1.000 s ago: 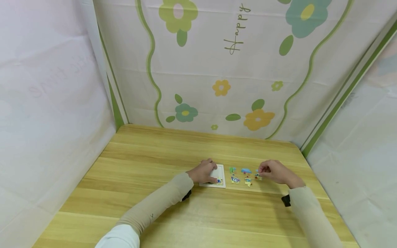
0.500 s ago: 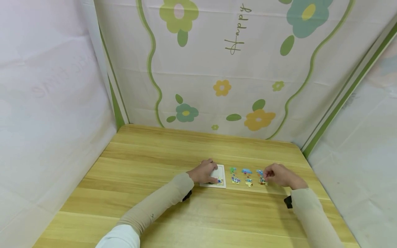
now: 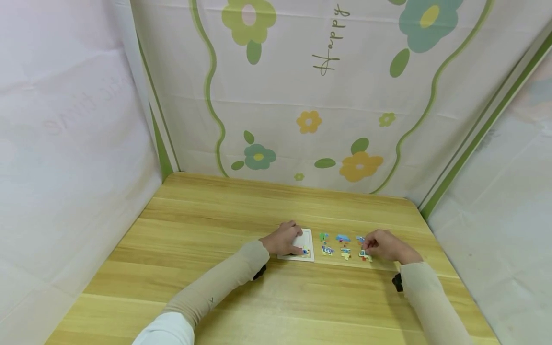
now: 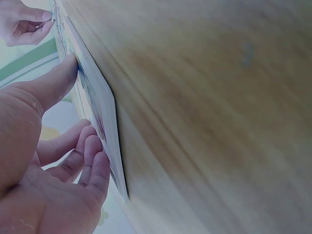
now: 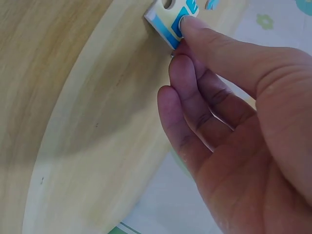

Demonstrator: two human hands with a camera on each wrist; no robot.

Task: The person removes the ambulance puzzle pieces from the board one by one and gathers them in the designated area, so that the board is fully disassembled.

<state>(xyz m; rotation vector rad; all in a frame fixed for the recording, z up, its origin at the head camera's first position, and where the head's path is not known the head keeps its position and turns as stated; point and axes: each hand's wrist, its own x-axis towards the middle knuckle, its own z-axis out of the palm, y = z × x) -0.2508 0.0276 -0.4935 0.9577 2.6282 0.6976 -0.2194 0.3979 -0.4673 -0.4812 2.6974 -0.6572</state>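
My left hand (image 3: 282,239) rests on a white-framed puzzle board (image 3: 307,235), its thumb and fingertips pressing the top face; a small coloured patch shows beside the thumb. In the left wrist view the thumb is nearly straight and the fingers (image 4: 100,170) bend lightly near the board's edge. To the right, my right hand (image 3: 385,245) pinches a jigsaw piece (image 5: 168,22) with blue patches between thumb and index finger. The piece looks tilted close to the tabletop; whether it touches is unclear. Other jigsaw pieces (image 3: 327,250) lie in two rows between the hands.
A wooden table (image 3: 207,215) extends around the board and pieces. Printed fabric walls (image 3: 276,86) enclose its back and both sides. In the top row, a blue jigsaw piece (image 3: 342,237) and a green one (image 3: 324,236) lie flat.
My right hand moved right and toward me, then slightly back left, bringing a piece to the near row's right end. The left hand stays put on the board.
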